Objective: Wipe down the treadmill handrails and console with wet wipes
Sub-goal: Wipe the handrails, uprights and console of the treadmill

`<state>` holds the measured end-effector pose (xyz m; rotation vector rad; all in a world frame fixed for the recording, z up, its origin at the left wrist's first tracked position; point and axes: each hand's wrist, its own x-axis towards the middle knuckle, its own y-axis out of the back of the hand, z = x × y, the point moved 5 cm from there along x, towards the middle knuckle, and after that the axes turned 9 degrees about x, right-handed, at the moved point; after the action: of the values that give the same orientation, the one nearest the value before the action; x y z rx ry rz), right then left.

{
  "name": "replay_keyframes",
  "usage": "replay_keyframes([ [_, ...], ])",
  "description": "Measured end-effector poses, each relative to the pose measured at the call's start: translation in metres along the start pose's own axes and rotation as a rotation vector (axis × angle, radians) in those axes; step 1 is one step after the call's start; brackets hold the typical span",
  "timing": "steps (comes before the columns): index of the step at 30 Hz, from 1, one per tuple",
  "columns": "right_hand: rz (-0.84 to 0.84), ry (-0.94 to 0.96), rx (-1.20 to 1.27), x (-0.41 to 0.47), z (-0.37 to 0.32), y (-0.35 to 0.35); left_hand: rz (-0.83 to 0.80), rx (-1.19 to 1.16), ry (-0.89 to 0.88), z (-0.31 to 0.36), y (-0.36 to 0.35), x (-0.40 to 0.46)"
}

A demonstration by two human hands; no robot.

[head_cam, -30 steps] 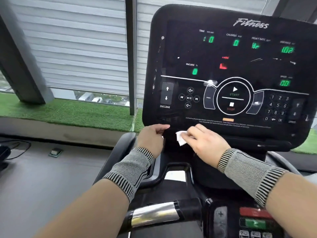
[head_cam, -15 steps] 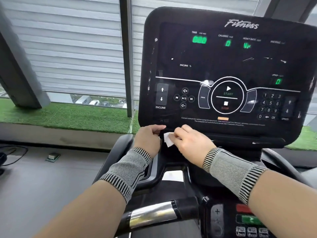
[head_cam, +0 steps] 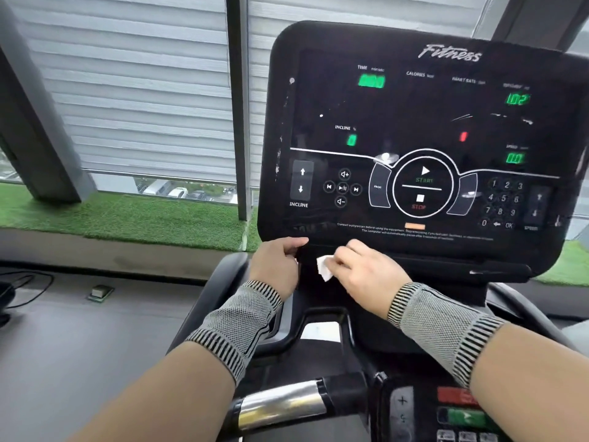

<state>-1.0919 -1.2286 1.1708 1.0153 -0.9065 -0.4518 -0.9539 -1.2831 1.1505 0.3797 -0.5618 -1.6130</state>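
The black treadmill console (head_cam: pixel 414 122) fills the upper right, its green readouts lit. My left hand (head_cam: pixel 276 265) grips the console's lower left edge, thumb along the bottom rim. My right hand (head_cam: pixel 366 271) pinches a small folded white wet wipe (head_cam: pixel 325 267) against the dark ledge just below the console's bottom edge. Both wrists wear grey striped bands. A handrail bar with a chrome grip sensor (head_cam: pixel 280 406) crosses the bottom. The left handrail (head_cam: pixel 220 282) curves down under my left wrist.
A lower control panel (head_cam: pixel 459 409) with red and green buttons sits at the bottom right. Behind the console are window blinds (head_cam: pixel 143 90), a dark window post (head_cam: pixel 237 106) and a green turf ledge (head_cam: pixel 127 215). A small box (head_cam: pixel 101 292) and a cable (head_cam: pixel 28 288) lie on the grey floor at left.
My right hand slid the wipe to the left along the ledge below the console, toward my left hand. The left hand kept its grip on the console edge. The view shifted slightly.
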Motion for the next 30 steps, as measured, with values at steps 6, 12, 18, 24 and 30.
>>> replay_keyframes([
  [6,-0.015,-0.009,0.032,0.01,-0.003,-0.003,-0.008,0.014,0.014,0.002,0.001,-0.002],
  [12,0.017,0.018,0.047,0.016,-0.003,0.0,-0.02,-0.027,0.034,-0.004,-0.001,0.0],
  [18,0.041,-0.069,0.114,0.011,0.003,-0.003,-0.024,-0.026,0.035,-0.001,0.0,-0.002],
  [24,0.113,-0.135,0.167,0.039,-0.021,0.003,-0.021,-0.043,0.022,-0.001,0.0,-0.001],
  [30,-0.024,-0.194,0.086,0.009,-0.001,0.002,-0.007,-0.092,0.047,-0.002,0.001,-0.002],
])
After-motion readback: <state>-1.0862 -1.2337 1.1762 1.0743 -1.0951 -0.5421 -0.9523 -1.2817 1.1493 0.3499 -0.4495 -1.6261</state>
